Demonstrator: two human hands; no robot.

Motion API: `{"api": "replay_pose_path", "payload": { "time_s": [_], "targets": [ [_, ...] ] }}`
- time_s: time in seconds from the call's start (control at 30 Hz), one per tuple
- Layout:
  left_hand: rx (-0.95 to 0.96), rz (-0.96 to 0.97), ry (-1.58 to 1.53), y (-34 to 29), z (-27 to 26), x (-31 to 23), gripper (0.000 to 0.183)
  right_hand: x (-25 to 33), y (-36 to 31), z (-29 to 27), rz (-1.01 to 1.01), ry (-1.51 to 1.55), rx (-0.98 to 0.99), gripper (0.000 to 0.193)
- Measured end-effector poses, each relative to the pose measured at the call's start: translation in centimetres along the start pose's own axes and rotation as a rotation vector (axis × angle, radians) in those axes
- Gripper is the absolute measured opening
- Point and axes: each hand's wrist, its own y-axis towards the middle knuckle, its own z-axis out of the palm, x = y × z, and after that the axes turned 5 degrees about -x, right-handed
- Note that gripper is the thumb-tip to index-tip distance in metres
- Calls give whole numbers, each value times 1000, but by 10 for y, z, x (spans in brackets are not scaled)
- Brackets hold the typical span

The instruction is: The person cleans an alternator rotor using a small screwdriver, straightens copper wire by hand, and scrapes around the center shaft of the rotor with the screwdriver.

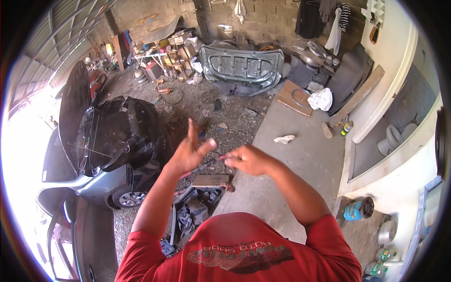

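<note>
In front of my chest, my left hand [190, 149] is raised with its fingers up and the thumb spread away; it holds nothing. My right hand [246, 160] is beside it on the right, fingers curled and pointing left. A thin dark rod-like thing with red parts [205, 165] runs from behind my left wrist to my right fingertips. Whether those fingers grip it or it lies beyond them I cannot make out. Below the hands, a flat brown board [210, 181] lies by a dark tray [176, 214] with grey cloth [192, 212] and parts.
A car with its hood raised [101, 136] stands at left on gravel. A loose green trunk lid [242, 68] leans at the back wall. A concrete walkway [300, 164] runs right, with a white cloth [284, 139], a cardboard sheet [292, 97] and a blue can [359, 209].
</note>
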Motion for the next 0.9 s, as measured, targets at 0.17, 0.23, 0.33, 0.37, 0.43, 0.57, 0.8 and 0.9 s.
{"api": "replay_pose_path", "payload": {
  "time_s": [0.17,0.23,0.33,0.37,0.43,0.57,0.8,0.9],
  "targets": [
    [612,-117,-587,-47,-18,-30,120,24,35,-55,-68,-4,-56,36],
    [706,117,-1129,-54,-29,-50,124,20,39,-48,111,595,187,33],
    [362,137,-1190,-52,-44,-69,121,8,21,7,82,689,350,38],
    [371,165,-1145,-48,-46,-71,121,4,18,30,193,590,369,38],
    [16,287,-1053,-38,-44,-69,115,-2,12,66,271,447,341,37],
    [-372,379,-311,-17,-45,-47,109,2,9,55,176,134,243,38],
    [738,-162,-350,-63,-49,-41,105,43,34,-37,40,91,167,35],
    [829,-8,-644,-71,-45,-53,113,37,39,-24,11,270,228,33]
  ]
}}
